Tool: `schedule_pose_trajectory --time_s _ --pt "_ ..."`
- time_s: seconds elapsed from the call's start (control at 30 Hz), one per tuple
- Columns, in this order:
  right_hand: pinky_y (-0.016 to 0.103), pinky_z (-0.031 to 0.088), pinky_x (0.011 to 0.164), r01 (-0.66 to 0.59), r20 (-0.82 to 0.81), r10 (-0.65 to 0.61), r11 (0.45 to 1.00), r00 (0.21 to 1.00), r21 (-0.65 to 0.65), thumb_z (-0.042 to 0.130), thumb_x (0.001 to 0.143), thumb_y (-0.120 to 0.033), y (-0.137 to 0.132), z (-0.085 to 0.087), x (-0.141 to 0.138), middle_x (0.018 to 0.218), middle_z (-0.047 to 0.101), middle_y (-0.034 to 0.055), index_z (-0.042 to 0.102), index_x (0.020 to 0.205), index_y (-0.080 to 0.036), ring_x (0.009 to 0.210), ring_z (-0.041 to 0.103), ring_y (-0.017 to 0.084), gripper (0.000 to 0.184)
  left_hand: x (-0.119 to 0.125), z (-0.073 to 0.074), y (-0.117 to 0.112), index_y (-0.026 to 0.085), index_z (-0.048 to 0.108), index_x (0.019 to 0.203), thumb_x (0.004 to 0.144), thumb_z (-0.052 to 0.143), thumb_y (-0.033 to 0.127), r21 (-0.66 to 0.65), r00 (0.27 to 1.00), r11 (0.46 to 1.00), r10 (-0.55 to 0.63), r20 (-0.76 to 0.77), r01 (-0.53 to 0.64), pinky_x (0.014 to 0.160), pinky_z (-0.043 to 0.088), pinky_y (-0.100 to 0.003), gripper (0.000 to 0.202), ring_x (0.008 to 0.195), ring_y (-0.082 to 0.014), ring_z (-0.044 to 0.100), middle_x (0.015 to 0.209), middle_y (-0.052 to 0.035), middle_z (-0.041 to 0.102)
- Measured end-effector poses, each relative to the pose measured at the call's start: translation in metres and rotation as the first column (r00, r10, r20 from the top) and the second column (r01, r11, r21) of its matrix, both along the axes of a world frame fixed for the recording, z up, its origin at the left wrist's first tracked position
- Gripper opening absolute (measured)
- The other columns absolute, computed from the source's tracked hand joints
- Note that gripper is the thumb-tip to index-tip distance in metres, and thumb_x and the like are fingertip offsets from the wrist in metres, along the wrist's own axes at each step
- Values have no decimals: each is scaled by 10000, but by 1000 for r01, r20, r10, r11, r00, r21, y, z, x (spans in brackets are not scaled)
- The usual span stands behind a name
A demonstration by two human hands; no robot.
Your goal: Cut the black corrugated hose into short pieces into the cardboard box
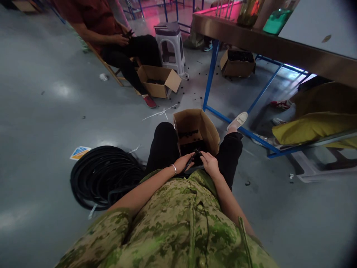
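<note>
Over my lap, my left hand point(184, 162), with a silver bracelet at the wrist, is closed around a thin black strip point(189, 163) that slants up toward the other hand. My right hand point(211, 163) meets it from the other side, fingers pinched at the strip's dark upper end; its exact shape there is too small to tell. Just beyond both hands, between my knees, stands an open cardboard box point(208, 128) with small black pieces inside. A large coil of black rubber-like strip point(106, 175) lies on the floor beside my left leg.
A seated person point(111, 37) handles dark pieces near another open box point(156, 89) and a plastic stool point(170, 41). A blue-legged table point(251, 37) stands at right, with a third box point(237, 69) beneath. Small black scraps and white string point(161, 111) lie on the floor.
</note>
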State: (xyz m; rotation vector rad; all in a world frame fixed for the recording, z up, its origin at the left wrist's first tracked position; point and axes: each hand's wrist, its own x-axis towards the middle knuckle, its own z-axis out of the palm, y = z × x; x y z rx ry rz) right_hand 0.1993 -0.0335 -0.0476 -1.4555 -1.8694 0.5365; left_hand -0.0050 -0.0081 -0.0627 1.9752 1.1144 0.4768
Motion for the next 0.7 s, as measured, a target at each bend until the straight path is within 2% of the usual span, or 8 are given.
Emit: schedule_pose_trajectory --time_s 0.27,0.43,0.7 --pt "279 544 829 5 106 -7 1000 994 19 449 964 -287 -3 6 1 1045 702 87 661 1200 -205 906 675 190 327 3 -6 0 185 472 1395 818 580 222 76 998 997 10 -62 -5 891 520 -345 589 907 -181 634 1028 -63 669" --pt "273 539 841 26 85 -28 999 996 28 433 973 -303 -5 9 2 1050 701 87 655 1207 -205 919 672 187 337 4 -4 0 186 439 1415 846 548 246 86 995 996 -1 -96 10 877 518 -324 582 897 -167 631 1051 -56 662" --pt "273 541 842 32 50 -34 999 998 29 428 974 -317 -4 8 2 1054 701 88 658 1201 -200 915 670 187 343 5 1 -1 195 435 1423 857 559 281 61 994 998 -8 -106 15 887 519 -353 586 943 -195 645 1102 -87 659"
